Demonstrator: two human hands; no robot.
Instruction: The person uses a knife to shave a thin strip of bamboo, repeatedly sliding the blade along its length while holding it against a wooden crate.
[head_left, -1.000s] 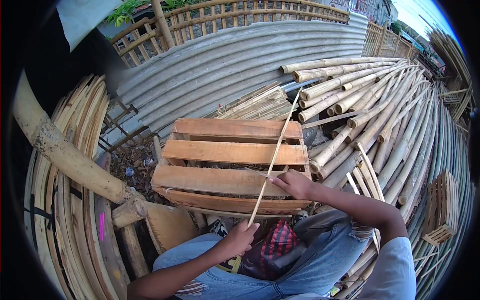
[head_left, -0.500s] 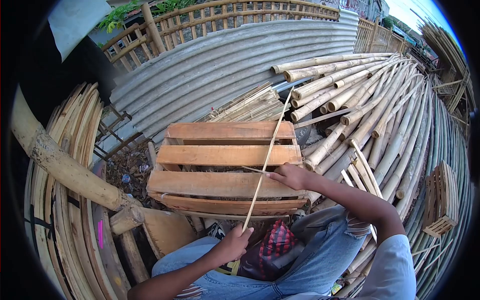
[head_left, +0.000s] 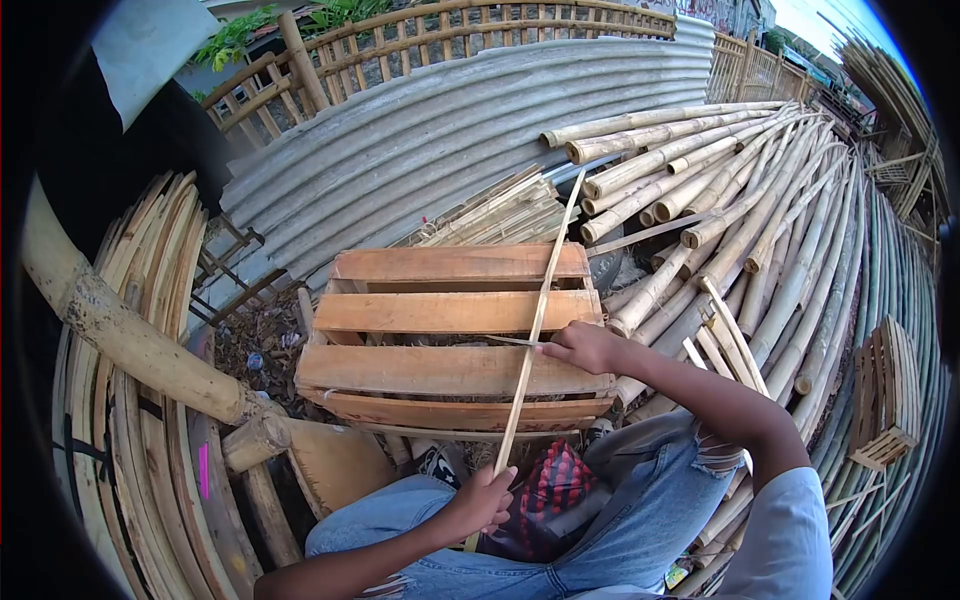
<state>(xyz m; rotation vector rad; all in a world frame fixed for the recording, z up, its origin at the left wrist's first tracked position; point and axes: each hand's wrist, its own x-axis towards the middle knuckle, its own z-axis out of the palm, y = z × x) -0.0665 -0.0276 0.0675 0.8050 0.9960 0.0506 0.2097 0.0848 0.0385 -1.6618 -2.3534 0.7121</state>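
A long thin bamboo strip (head_left: 537, 320) slants up and away over the wooden slatted crate (head_left: 450, 372). Its near end is in my left hand (head_left: 484, 500), whose fingers are closed round it above my lap. My right hand (head_left: 583, 349) is closed at the crate's right side, on a thin blade-like piece (head_left: 511, 340) that points left and meets the strip. Whether that piece is a knife I cannot tell; its handle is hidden in my fist.
Bamboo poles (head_left: 640, 205) lie piled at the right, with a small slatted crate (head_left: 884, 392) on them. Split strips (head_left: 150, 400) and a thick pole (head_left: 150, 325) stand at the left. Corrugated sheeting (head_left: 450, 110) and a bamboo fence (head_left: 420, 40) are behind.
The strip has turned in my left hand and shows a wider face. My left hand has shifted slightly right and down; the right hand has barely moved.
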